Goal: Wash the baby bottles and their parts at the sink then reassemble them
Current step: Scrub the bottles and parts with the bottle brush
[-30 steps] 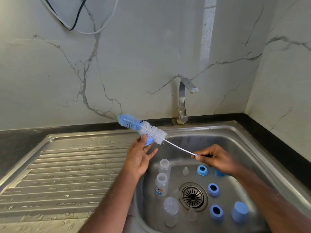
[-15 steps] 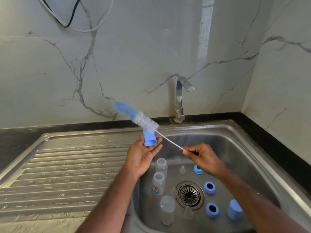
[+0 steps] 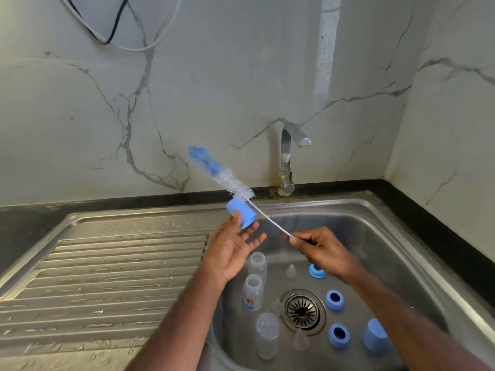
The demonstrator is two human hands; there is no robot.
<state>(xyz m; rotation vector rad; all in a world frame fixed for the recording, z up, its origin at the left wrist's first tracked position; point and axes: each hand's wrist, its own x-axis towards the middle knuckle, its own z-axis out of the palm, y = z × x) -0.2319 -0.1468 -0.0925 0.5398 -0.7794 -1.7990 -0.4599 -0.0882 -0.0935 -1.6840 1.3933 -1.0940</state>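
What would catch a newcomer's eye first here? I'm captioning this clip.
The long blue-and-white bottle brush, raised over the sink's back rim and held by the right hand. Beside it, the left hand holds a blue cap. Below, clear bottles and blue rings lie around the drain.

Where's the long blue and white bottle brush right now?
The blue-and-white bottle brush slants above the steel sink's back-left rim, handle pinched by the right hand, bristles beside the blue cap.

Chrome tap (image 3: 288,156) mounted against veined marble wall (image 3: 214,89). Black and white cables (image 3: 112,30) hung upper left of tap. Wet ribbed drainboard (image 3: 107,277) seen lower left of tap.
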